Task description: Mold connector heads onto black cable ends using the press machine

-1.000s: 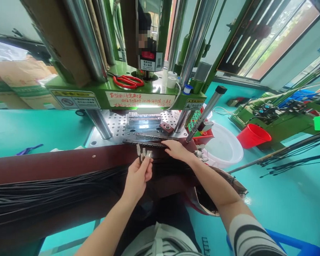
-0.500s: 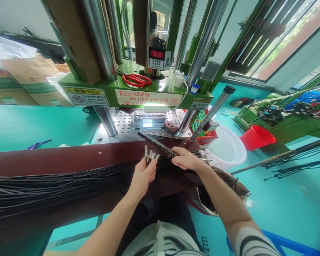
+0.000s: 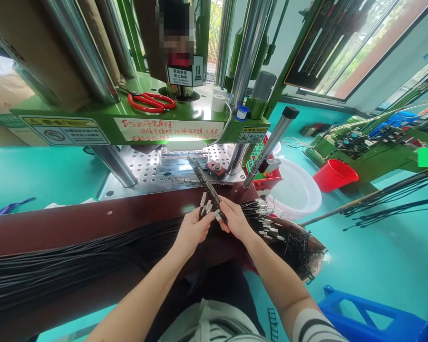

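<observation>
My left hand (image 3: 192,232) is closed around several black cables whose silver metal connectors (image 3: 207,207) stick up past the fingers. In my right hand (image 3: 234,219) is a long, dark metal bar (image 3: 207,185) with slots along it, tilted up and away to the left. The bar's near end meets the connectors, and the two hands almost touch. Whether a connector sits in a slot cannot be made out. Beneath the hands runs a bundle of black cables (image 3: 92,261). More connector ends (image 3: 266,218) lie to the right of my right hand.
A green press (image 3: 100,107) with red scissors (image 3: 151,102) on it stands ahead. Below is a perforated metal bed (image 3: 142,166) with a mould (image 3: 181,161) on it. To the right are a white tub (image 3: 296,190), a red bucket (image 3: 335,178) and a blue stool (image 3: 378,313).
My right hand has brought the bar's near end down and left against the connectors in my left hand. The bar now points more steeply away. The view has shifted to the right.
</observation>
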Demonstrator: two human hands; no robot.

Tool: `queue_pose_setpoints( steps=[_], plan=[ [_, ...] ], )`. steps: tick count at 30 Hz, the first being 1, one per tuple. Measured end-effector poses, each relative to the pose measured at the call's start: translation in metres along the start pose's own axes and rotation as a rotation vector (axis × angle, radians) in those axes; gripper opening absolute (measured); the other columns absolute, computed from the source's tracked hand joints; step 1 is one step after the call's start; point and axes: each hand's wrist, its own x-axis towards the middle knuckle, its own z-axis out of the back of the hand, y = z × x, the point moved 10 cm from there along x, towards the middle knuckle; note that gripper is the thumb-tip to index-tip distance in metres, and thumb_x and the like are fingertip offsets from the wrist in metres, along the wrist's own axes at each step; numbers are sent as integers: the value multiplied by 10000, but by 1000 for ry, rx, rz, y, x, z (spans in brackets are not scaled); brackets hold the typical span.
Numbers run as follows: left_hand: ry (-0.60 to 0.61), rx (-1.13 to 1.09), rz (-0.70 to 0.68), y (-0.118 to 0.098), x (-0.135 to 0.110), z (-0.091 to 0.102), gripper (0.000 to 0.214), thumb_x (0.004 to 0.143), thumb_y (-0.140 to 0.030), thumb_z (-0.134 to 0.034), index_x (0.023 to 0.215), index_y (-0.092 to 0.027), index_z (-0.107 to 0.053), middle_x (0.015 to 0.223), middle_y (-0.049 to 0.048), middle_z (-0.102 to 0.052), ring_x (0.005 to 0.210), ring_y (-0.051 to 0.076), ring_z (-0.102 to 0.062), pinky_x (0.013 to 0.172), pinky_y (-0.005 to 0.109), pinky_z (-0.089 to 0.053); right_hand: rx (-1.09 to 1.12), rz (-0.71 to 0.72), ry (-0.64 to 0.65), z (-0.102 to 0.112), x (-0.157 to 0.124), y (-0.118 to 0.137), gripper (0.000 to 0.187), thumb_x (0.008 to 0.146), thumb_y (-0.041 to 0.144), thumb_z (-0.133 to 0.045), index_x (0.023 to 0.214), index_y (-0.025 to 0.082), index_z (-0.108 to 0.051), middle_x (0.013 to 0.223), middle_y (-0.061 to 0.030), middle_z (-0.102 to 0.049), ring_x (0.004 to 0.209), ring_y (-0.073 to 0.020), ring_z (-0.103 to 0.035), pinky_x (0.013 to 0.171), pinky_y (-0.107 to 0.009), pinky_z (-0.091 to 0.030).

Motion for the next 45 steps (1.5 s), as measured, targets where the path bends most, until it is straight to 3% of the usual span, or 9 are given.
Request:
queue_pose_setpoints(
  steps=[4, 7, 10, 14, 17, 27, 33, 38, 45],
  plan=[
    [-27, 59, -67, -5, 1, 4, 318, 668, -400, -638, 643, -184, -406, 404, -110, -292, 312, 16, -227, 305, 147, -153, -136, 74, -22, -1, -3, 7, 502, 859, 453, -445, 1249, 138, -470, 474, 74, -432, 297, -29, -339, 274, -147, -248],
    [-84, 149, -201, -24, -3, 13, 278, 708, -393, -610, 650, -155, -480, 489, -48, -433, 409, 53, -408, 372, 167, -329, -41, 59, -17, 0, -2, 5, 497, 855, 450, -460, 1256, 156, -465, 486, 73, -431, 299, -31, -337, 268, -149, -244],
    [-203, 50, -267, -39, -9, 29, 264, 757, -425, -551, 809, -169, -513, 512, -76, -378, 403, 45, -367, 364, 160, -319, 80, 22, -38, 4, -2, 2, 521, 839, 446, -489, 1286, 183, -434, 492, 78, -428, 305, -35, -333, 264, -151, -255],
    [-177, 66, -149, -30, -4, 26, 268, 739, -436, -565, 778, -210, -425, 473, -113, -296, 338, 24, -221, 308, 137, -153, 119, -11, -18, 2, -3, 2, 515, 821, 433, -516, 1265, 175, -467, 496, 66, -447, 326, -38, -345, 267, -145, -269],
    [-108, 190, -104, -20, 3, 15, 282, 693, -394, -626, 697, -190, -431, 426, -114, -293, 339, 18, -222, 322, 138, -162, 96, -23, 0, -1, -4, 2, 504, 817, 431, -520, 1249, 172, -490, 509, 54, -469, 334, -39, -357, 264, -141, -277],
    [-193, 115, -121, -14, 4, 26, 270, 632, -351, -667, 642, -185, -454, 389, -98, -318, 320, 38, -250, 313, 174, -178, -184, 19, 40, -6, -6, 4, 479, 866, 414, -453, 1295, 201, -447, 506, 63, -442, 331, -28, -354, 284, -135, -279],
    [-250, 51, -231, -41, 1, 38, 259, 763, -459, -518, 764, -214, -433, 448, -106, -297, 334, 38, -226, 301, 142, -171, 25, -44, 2, 1, -5, -4, 483, 843, 426, -494, 1269, 201, -473, 501, 67, -435, 314, -34, -332, 275, -154, -257],
    [-114, 152, -54, -27, 8, 29, 328, 669, -442, -633, 650, -189, -426, 402, -112, -268, 314, 17, -190, 293, 144, -141, 93, -71, 5, 1, -5, -4, 494, 811, 430, -535, 1241, 189, -504, 508, 54, -465, 328, -38, -347, 276, -155, -258],
    [-125, 100, -29, -24, 7, 28, 337, 646, -441, -650, 616, -178, -441, 365, -111, -254, 308, 18, -186, 297, 152, -128, -3, -57, 45, -1, -5, -1, 478, 840, 420, -499, 1265, 202, -481, 494, 64, -450, 307, -30, -337, 280, -152, -263]
  ],
)
